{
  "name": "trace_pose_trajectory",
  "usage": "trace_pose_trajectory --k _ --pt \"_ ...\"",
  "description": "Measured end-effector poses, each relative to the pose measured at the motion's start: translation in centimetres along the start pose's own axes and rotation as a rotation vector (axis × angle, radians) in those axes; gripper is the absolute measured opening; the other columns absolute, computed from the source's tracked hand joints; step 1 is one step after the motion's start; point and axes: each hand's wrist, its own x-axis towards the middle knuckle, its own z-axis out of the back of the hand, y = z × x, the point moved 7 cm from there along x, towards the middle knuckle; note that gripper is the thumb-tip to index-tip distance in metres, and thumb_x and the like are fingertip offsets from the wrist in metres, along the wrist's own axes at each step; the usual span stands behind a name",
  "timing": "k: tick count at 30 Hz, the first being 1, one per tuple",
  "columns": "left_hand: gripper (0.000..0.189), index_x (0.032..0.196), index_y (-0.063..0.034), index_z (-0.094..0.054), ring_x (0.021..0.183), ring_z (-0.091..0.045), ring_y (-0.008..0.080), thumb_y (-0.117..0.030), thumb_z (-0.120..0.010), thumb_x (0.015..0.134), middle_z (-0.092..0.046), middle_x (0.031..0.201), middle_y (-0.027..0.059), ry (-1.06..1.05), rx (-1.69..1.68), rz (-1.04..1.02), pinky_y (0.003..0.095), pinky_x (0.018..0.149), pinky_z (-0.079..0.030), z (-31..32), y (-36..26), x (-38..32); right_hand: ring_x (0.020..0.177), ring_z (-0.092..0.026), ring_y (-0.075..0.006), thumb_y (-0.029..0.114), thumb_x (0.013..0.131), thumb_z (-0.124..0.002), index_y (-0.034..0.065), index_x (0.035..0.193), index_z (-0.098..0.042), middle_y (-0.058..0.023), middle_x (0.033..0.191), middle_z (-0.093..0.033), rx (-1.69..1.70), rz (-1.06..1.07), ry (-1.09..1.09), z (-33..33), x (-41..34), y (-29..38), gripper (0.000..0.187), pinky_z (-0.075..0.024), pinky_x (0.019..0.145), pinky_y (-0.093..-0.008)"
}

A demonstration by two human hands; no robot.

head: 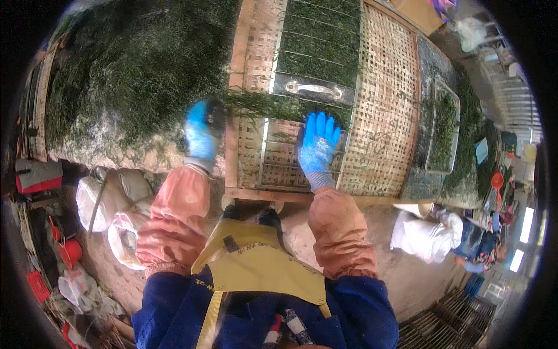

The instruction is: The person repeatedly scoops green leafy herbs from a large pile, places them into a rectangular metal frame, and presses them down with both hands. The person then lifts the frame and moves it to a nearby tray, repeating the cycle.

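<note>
My left hand (pixel 202 133), in a blue glove with a dark palm side, is blurred at the right edge of a large heap of shredded green leaf material (pixel 139 78), beside the wooden frame. Whether it holds anything cannot be told. My right hand (pixel 320 141), in a blue glove, lies palm down with fingers extended over a metal-edged divided rack (pixel 281 163). Its fingertips touch a loose band of green strands (pixel 270 104). Above them is a dark plate with a metal handle (pixel 316 89), at the end of the rack's green-filled sections (pixel 318 54). A woven, wood-framed tray (pixel 383 104) lies under the rack.
A clear rectangular container (pixel 456 131) of green material stands right of the woven tray. White sacks (pixel 425 235) lie below right, and white bags (pixel 98 200) below left. A red pan (pixel 69 253) is at the far left. Another person (pixel 477 244) is at the far right.
</note>
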Motion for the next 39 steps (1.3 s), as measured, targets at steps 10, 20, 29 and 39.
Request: trace_pose_trajectory --k 10,20,29,39 --pt "0.056 0.124 -0.0045 -0.061 0.133 -0.043 0.0417 -0.023 -0.072 0.073 -0.053 0.137 0.0148 0.376 0.86 -0.492 0.0583 0.11 -0.031 -11.1 -4.8 0.2 0.116 -0.049 -0.0386 0.026 0.09 -0.06 0.0235 0.13 -0.061 -0.0165 0.128 -0.053 -0.244 -0.034 0.215 -2.6 3.8 6.7 0.04 -0.0393 0.094 -0.0641" --pt "0.021 0.096 -0.008 -0.075 0.085 -0.069 0.0384 -0.021 -0.071 0.079 -0.072 0.087 0.0188 0.522 0.655 -0.131 0.044 0.08 -0.056 -11.5 -5.5 2.5 0.13 -0.042 -0.0452 0.028 0.097 -0.052 0.0218 0.141 -0.053 -0.0195 0.143 -0.046 -0.121 -0.095 0.554 -5.2 4.0 6.1 0.045 -0.0316 0.101 -0.0745" --pt "0.033 0.11 0.0002 -0.068 0.085 -0.071 0.0283 -0.029 -0.068 0.094 -0.073 0.097 0.0165 0.776 0.198 -0.208 0.0394 0.078 -0.056 -14.9 -13.9 5.0 0.107 -0.05 -0.0367 0.031 0.093 -0.056 0.0125 0.116 -0.068 -0.0146 0.117 -0.055 -0.793 0.11 0.033 -4.5 3.5 6.8 0.032 -0.0389 0.088 -0.0592" --pt "0.089 0.155 -0.0125 -0.033 0.144 -0.029 0.0452 -0.031 -0.076 0.079 -0.033 0.155 0.0222 0.237 1.053 -0.143 0.0635 0.115 -0.024 -13.7 -2.7 -0.1 0.089 -0.058 -0.033 0.013 0.075 -0.065 0.0115 0.087 -0.065 -0.0113 0.089 -0.057 0.301 0.037 0.019 2.9 4.5 0.6 0.012 -0.0481 0.07 -0.0486"
